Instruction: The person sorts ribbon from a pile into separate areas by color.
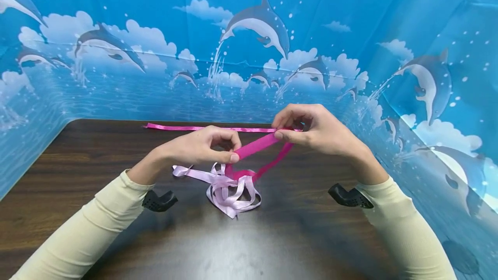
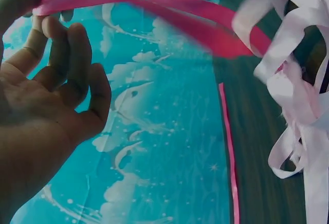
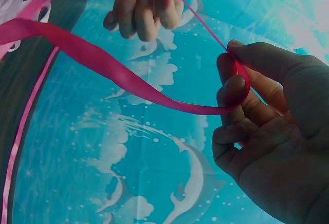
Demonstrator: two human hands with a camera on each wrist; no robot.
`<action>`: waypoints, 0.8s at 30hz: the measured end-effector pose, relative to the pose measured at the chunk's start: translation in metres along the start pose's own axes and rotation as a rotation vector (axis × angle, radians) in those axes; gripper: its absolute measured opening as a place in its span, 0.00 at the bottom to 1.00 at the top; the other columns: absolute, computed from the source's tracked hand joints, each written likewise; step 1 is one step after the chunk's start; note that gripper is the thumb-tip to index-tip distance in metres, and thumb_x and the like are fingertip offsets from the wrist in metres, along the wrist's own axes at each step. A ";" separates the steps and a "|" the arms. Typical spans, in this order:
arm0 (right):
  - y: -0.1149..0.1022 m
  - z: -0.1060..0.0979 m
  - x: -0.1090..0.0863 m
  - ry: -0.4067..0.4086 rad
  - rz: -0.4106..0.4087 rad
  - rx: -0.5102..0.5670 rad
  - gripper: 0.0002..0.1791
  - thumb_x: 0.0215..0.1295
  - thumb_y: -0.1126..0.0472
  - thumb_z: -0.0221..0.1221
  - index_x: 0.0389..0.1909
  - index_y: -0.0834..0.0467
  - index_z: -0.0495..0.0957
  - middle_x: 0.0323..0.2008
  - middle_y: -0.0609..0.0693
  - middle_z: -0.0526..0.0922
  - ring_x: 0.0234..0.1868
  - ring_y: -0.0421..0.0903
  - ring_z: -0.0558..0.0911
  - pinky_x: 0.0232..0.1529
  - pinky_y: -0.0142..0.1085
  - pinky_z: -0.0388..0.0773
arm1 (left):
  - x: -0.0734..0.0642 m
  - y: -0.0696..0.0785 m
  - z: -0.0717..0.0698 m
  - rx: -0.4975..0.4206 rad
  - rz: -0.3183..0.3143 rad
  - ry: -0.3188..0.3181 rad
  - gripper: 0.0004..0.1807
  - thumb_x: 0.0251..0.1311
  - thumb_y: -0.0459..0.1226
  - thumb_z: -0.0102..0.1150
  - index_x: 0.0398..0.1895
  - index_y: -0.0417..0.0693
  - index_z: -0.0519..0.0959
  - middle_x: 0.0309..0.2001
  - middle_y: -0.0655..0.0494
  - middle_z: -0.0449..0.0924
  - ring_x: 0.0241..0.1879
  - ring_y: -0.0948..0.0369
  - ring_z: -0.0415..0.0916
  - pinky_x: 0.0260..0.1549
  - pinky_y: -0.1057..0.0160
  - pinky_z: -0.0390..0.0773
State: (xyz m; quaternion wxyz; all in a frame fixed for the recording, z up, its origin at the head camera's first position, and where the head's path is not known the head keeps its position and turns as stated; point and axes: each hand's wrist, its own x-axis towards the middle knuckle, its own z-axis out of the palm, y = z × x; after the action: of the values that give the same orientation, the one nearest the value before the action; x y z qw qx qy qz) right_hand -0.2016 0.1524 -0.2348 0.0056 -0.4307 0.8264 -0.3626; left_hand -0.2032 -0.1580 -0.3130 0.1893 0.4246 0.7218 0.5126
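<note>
A hot pink ribbon (image 1: 256, 145) stretches between both hands above the table. My left hand (image 1: 202, 145) pinches it between thumb and index finger, the other fingers loosely bent in the left wrist view. My right hand (image 1: 317, 128), a little higher and to the right, pinches the ribbon too; in the right wrist view a loop of it (image 3: 169, 103) hangs from the fingers. From both hands the ribbon droops to a tangled pile of pale pink ribbon (image 1: 233, 195) on the table. One pale pink tail (image 1: 198, 175) lies out to the left under the left hand.
Another length of bright pink ribbon (image 1: 175, 128) lies straight along the far edge of the dark wood table (image 1: 97, 154). A blue dolphin-print curtain (image 1: 155, 90) rises behind and to the right of the table. Black wrist devices (image 1: 159, 201) project beneath both wrists.
</note>
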 end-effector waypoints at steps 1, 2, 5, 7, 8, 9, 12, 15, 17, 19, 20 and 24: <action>-0.001 -0.001 0.000 0.010 0.000 -0.006 0.07 0.66 0.58 0.69 0.44 0.49 0.85 0.33 0.43 0.83 0.31 0.46 0.77 0.28 0.39 0.71 | -0.001 0.001 -0.002 -0.009 0.014 0.001 0.06 0.69 0.39 0.64 0.42 0.48 0.80 0.43 0.47 0.78 0.40 0.46 0.78 0.35 0.47 0.80; -0.001 -0.003 -0.001 0.017 0.002 -0.010 0.07 0.66 0.58 0.70 0.43 0.48 0.85 0.33 0.43 0.83 0.31 0.46 0.76 0.29 0.39 0.70 | -0.003 0.003 -0.003 -0.019 0.027 0.002 0.05 0.69 0.38 0.63 0.42 0.47 0.80 0.43 0.46 0.77 0.41 0.46 0.77 0.37 0.47 0.80; -0.001 -0.007 -0.005 0.033 0.030 -0.026 0.06 0.66 0.56 0.70 0.41 0.46 0.85 0.33 0.43 0.82 0.32 0.45 0.75 0.31 0.39 0.70 | -0.009 0.007 -0.010 -0.021 0.044 0.020 0.05 0.70 0.38 0.62 0.40 0.46 0.78 0.42 0.45 0.75 0.39 0.47 0.75 0.36 0.52 0.79; 0.000 -0.009 -0.007 0.041 0.055 -0.027 0.05 0.66 0.56 0.70 0.40 0.45 0.85 0.32 0.43 0.82 0.32 0.45 0.75 0.32 0.39 0.71 | -0.014 0.009 -0.015 -0.011 0.038 0.036 0.05 0.70 0.38 0.62 0.39 0.46 0.77 0.39 0.45 0.76 0.36 0.47 0.74 0.33 0.54 0.77; 0.001 -0.011 -0.009 0.045 0.067 -0.028 0.05 0.66 0.55 0.70 0.40 0.44 0.85 0.32 0.43 0.82 0.32 0.45 0.75 0.32 0.39 0.71 | -0.016 0.009 -0.017 -0.011 0.033 0.043 0.06 0.70 0.38 0.62 0.39 0.46 0.77 0.37 0.44 0.76 0.34 0.47 0.74 0.31 0.55 0.76; 0.002 -0.012 -0.010 0.048 0.078 -0.032 0.05 0.66 0.54 0.70 0.40 0.44 0.85 0.31 0.44 0.82 0.32 0.45 0.76 0.32 0.39 0.71 | -0.019 0.010 -0.019 -0.010 0.026 0.051 0.06 0.70 0.38 0.62 0.40 0.46 0.76 0.36 0.44 0.77 0.33 0.46 0.75 0.30 0.55 0.76; 0.009 -0.017 -0.011 0.055 0.108 -0.037 0.05 0.65 0.53 0.70 0.40 0.43 0.85 0.31 0.45 0.82 0.31 0.46 0.77 0.32 0.39 0.72 | -0.027 0.008 -0.028 0.008 0.006 0.073 0.06 0.70 0.37 0.62 0.42 0.45 0.77 0.34 0.42 0.77 0.32 0.45 0.75 0.29 0.54 0.76; 0.018 -0.022 -0.012 0.052 0.142 -0.047 0.06 0.65 0.53 0.71 0.40 0.44 0.85 0.31 0.46 0.82 0.31 0.47 0.78 0.32 0.39 0.73 | -0.034 0.003 -0.040 0.047 -0.025 0.107 0.05 0.70 0.36 0.62 0.44 0.46 0.78 0.33 0.43 0.74 0.31 0.46 0.71 0.29 0.55 0.75; 0.025 -0.026 -0.013 0.046 0.163 -0.056 0.07 0.65 0.54 0.71 0.41 0.46 0.85 0.31 0.47 0.82 0.32 0.48 0.78 0.32 0.38 0.73 | -0.040 0.000 -0.050 0.073 -0.051 0.138 0.05 0.71 0.36 0.62 0.45 0.47 0.79 0.32 0.43 0.74 0.31 0.47 0.70 0.29 0.56 0.73; 0.034 -0.029 -0.015 0.037 0.182 -0.062 0.07 0.65 0.55 0.71 0.43 0.48 0.86 0.31 0.48 0.82 0.31 0.49 0.78 0.32 0.37 0.73 | -0.046 -0.005 -0.061 0.087 -0.073 0.174 0.05 0.71 0.36 0.62 0.45 0.46 0.79 0.33 0.43 0.74 0.31 0.48 0.71 0.30 0.57 0.74; 0.038 -0.031 -0.016 0.033 0.193 -0.064 0.08 0.65 0.56 0.71 0.43 0.49 0.86 0.31 0.48 0.82 0.31 0.49 0.78 0.31 0.37 0.73 | -0.049 -0.008 -0.066 0.096 -0.083 0.198 0.05 0.71 0.35 0.62 0.46 0.45 0.79 0.33 0.42 0.75 0.32 0.48 0.71 0.30 0.57 0.74; 0.057 -0.035 -0.020 0.016 0.255 -0.056 0.10 0.65 0.56 0.71 0.46 0.50 0.85 0.31 0.52 0.83 0.29 0.51 0.77 0.29 0.37 0.73 | -0.062 -0.018 -0.084 0.116 -0.131 0.308 0.08 0.70 0.36 0.63 0.48 0.44 0.79 0.34 0.42 0.75 0.34 0.49 0.72 0.32 0.56 0.75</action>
State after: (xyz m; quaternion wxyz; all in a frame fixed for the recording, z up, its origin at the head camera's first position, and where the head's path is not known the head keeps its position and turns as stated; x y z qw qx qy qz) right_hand -0.2413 0.2086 -0.2494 0.0330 -0.3192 0.8844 -0.3390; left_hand -0.2349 -0.2589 -0.3057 0.0848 0.3034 0.7969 0.5155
